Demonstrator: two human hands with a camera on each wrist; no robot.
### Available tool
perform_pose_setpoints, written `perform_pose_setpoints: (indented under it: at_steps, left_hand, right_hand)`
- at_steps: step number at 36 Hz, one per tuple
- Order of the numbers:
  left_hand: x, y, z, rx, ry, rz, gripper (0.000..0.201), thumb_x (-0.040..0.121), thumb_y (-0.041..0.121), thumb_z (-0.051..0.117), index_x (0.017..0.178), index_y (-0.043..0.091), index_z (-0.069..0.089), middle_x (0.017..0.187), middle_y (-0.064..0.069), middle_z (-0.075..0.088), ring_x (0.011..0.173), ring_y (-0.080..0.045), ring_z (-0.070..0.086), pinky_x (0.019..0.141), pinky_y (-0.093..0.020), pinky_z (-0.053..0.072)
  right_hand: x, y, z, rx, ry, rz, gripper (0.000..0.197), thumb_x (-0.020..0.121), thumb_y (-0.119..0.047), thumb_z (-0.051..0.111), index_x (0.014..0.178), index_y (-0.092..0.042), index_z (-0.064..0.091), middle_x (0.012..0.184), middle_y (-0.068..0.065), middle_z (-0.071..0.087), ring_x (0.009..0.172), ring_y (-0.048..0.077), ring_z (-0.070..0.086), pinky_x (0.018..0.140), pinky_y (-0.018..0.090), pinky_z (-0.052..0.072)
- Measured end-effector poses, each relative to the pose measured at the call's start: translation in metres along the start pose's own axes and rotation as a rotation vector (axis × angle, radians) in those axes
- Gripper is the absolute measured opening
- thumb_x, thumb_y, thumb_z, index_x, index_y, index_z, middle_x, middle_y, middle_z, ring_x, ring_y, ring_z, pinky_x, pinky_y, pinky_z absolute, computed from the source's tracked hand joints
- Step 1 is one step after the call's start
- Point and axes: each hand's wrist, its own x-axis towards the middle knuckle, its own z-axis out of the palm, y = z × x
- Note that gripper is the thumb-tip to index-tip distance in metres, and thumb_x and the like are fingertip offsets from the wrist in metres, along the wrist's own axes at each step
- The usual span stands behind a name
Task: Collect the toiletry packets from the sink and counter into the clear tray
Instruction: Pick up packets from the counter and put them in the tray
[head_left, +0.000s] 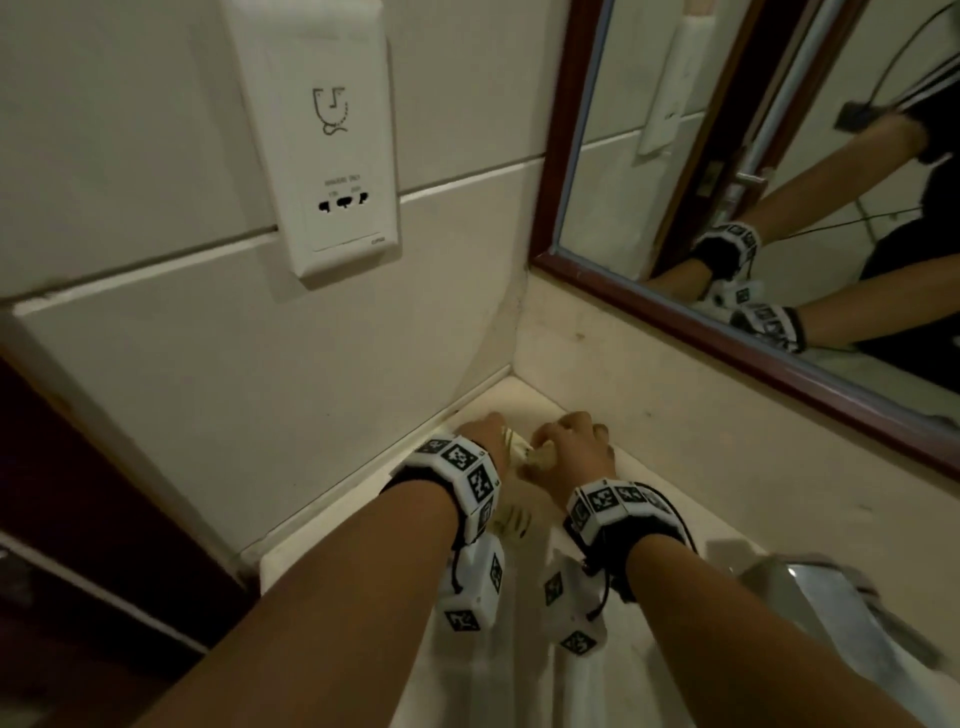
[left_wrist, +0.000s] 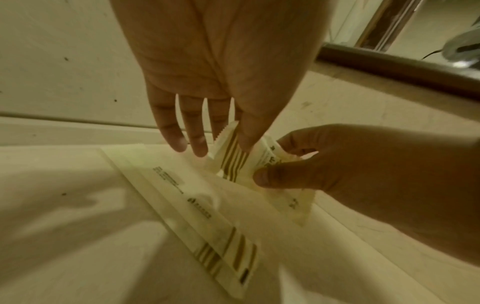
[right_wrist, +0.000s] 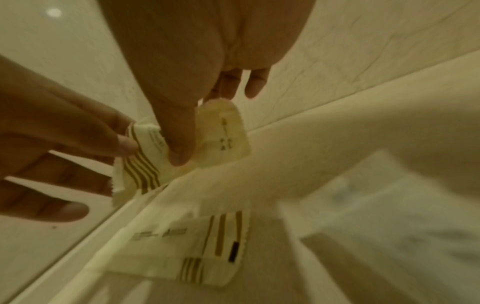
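Both hands meet in the back left corner of the cream counter (head_left: 701, 467). My left hand (left_wrist: 233, 142) hangs fingers down and pinches a small cream packet with gold stripes (left_wrist: 235, 162) between thumb and forefinger. My right hand (right_wrist: 192, 148) pinches the same packet (right_wrist: 141, 166) from the other side, its thumb lying across it and a second small packet (right_wrist: 228, 131). Two long striped packets (right_wrist: 207, 242) lie flat below the hands, one of them also in the left wrist view (left_wrist: 197, 207). In the head view the hands (head_left: 485, 428) (head_left: 569, 436) hide most of the packets (head_left: 519, 452). The clear tray is too blurred to make out.
Tiled walls close the corner on the left and back. A white shaver socket (head_left: 317, 140) hangs on the left wall. A wood-framed mirror (head_left: 753, 322) runs along the back. A chrome tap (head_left: 831, 608) stands at the lower right. A dark door frame (head_left: 78, 519) is at the far left.
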Motion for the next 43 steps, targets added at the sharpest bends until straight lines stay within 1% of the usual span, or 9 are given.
perform_pose_setpoints:
  at_steps: [4,8,11,18,23,28,31,35,43]
  left_hand:
    - [-0.036,0.01,-0.011,-0.093,-0.022,0.062,0.033,0.096,0.015,0.048,0.127,0.006,0.051,0.127,-0.014,0.058,0.118,-0.03,0.057,0.096,-0.033,0.045]
    - [-0.086,0.014,-0.014,-0.219,-0.013,0.091,0.013,0.092,0.015,0.049,0.103,0.015,0.056,0.119,-0.014,0.061,0.105,-0.03,0.06,0.087,-0.032,0.05]
    - [-0.131,0.025,-0.008,-0.233,-0.039,0.155,0.007,0.09,0.012,0.053,0.085,0.016,0.049,0.116,-0.016,0.064,0.096,-0.028,0.06,0.089,-0.034,0.05]
    - [-0.228,0.078,0.03,-0.191,-0.131,0.261,0.024,0.092,0.013,0.053,0.11,0.001,0.061,0.117,-0.016,0.065,0.106,-0.03,0.063,0.091,-0.035,0.05]
    - [-0.299,0.137,0.068,-0.1,-0.21,0.394,0.028,0.091,0.014,0.053,0.111,-0.003,0.064,0.116,-0.02,0.065,0.108,-0.033,0.063,0.088,-0.037,0.052]
    - [-0.361,0.197,0.116,0.021,-0.272,0.546,0.027,0.088,0.015,0.056,0.063,0.008,0.051,0.114,-0.017,0.067,0.1,-0.032,0.064,0.069,-0.029,0.042]
    - [-0.404,0.234,0.152,0.001,-0.34,0.581,0.021,0.088,0.011,0.056,0.068,0.006,0.055,0.111,-0.02,0.069,0.105,-0.034,0.065,0.068,-0.028,0.043]
    - [-0.455,0.284,0.208,-0.012,-0.399,0.652,0.026,0.089,0.011,0.056,0.109,-0.002,0.068,0.113,-0.017,0.07,0.107,-0.03,0.066,0.079,-0.029,0.05]
    - [-0.533,0.375,0.32,-0.108,-0.436,0.623,0.021,0.09,0.007,0.053,0.109,0.002,0.06,0.111,-0.012,0.066,0.103,-0.027,0.064,0.088,-0.033,0.052]
  right_hand:
    - [-0.052,0.006,-0.019,0.326,0.025,0.08,0.028,0.079,-0.029,0.069,0.095,-0.026,0.046,0.096,0.005,0.056,0.091,0.026,0.056,0.073,0.03,0.046]
    - [-0.12,0.017,-0.03,0.681,0.104,0.148,0.037,0.079,-0.019,0.072,0.101,-0.03,0.045,0.083,0.001,0.056,0.065,0.013,0.051,0.053,0.022,0.043]
    - [-0.174,0.03,-0.036,0.887,0.152,0.253,0.05,0.079,-0.012,0.073,0.114,-0.033,0.043,0.101,0.006,0.06,0.078,0.018,0.059,0.053,0.027,0.051]
    - [-0.306,0.07,-0.049,0.985,0.406,0.449,0.034,0.088,-0.007,0.062,0.104,-0.024,0.037,0.111,0.014,0.064,0.079,0.024,0.067,0.052,0.032,0.058]
    - [-0.396,0.117,-0.06,0.806,0.505,0.591,0.026,0.091,-0.001,0.038,0.081,-0.024,0.044,0.083,0.01,0.061,0.067,0.025,0.058,0.057,0.034,0.052]
    - [-0.475,0.175,-0.072,0.693,0.522,0.772,0.032,0.085,0.0,0.033,0.079,-0.023,0.055,0.065,0.003,0.059,0.054,0.019,0.054,0.046,0.02,0.038]
    - [-0.528,0.215,-0.074,0.693,0.526,0.851,0.032,0.086,0.001,0.039,0.074,-0.023,0.054,0.07,0.005,0.062,0.066,0.025,0.061,0.052,0.023,0.046]
    - [-0.598,0.275,-0.074,0.662,0.586,0.951,0.032,0.086,-0.001,0.042,0.072,-0.025,0.058,0.088,0.007,0.068,0.081,0.029,0.07,0.062,0.029,0.051]
    - [-0.7,0.399,-0.049,0.704,0.68,1.053,0.027,0.088,-0.004,0.048,0.072,-0.021,0.061,0.083,0.013,0.068,0.062,0.024,0.059,0.057,0.03,0.049]
